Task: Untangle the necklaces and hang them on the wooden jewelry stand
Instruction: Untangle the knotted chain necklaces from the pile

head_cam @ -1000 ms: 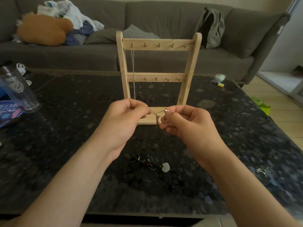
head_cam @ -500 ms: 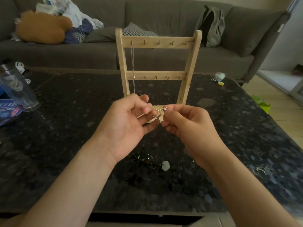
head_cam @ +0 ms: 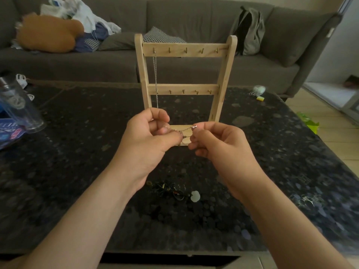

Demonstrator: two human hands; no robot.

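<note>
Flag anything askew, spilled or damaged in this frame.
Nothing looks damaged or spilled. The wooden stand is upright, one silver chain hanging straight from its top rail. Only the dark necklace tangle on the table looks messy; the left hand and right hand pinch another thin chain.

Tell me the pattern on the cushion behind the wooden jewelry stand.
The small sofa cushion has a fine black-and-white check; the head view shows it.

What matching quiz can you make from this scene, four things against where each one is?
Things:
1 silver chain
2 thin necklace
3 dark tangle
4 backpack

Places:
A on the sofa
B pinched between the left hand and the right hand
C lying on the table
D hanging from the stand

Pairs: 1-D, 2-B, 3-C, 4-A.
</note>
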